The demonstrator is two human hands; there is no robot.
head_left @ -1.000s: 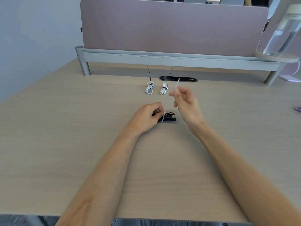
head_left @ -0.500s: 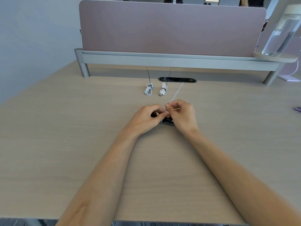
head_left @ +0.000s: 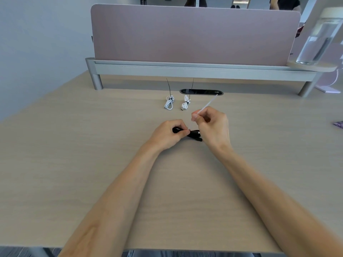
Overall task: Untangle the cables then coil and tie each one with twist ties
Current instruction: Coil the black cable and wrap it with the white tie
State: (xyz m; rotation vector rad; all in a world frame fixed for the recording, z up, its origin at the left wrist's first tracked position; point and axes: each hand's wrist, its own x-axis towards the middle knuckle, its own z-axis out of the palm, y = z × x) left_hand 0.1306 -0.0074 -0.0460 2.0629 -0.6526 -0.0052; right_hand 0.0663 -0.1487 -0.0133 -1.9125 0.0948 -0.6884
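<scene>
A coiled black cable (head_left: 194, 134) lies on the desk between my hands. My left hand (head_left: 167, 135) grips its left part, fingers curled round the bundle. A white tie (head_left: 207, 105) wraps the bundle and its free end slants up to the right. My right hand (head_left: 211, 125) pinches that tie just above the cable. Farther back lie two white coiled cables (head_left: 169, 103) (head_left: 186, 105), each bound with a black tie whose tail sticks up.
A pink divider panel (head_left: 194, 34) on a grey rail (head_left: 185, 68) closes the back of the wooden desk (head_left: 74, 145). A black cable slot (head_left: 201, 92) sits behind the white cables. A clear bottle (head_left: 319, 36) stands on a shelf at upper right. A purple item (head_left: 338, 124) lies at the right edge.
My right hand came down to the black cable, then rose a little while pinching the white tie. The left hand stayed on the bundle.
</scene>
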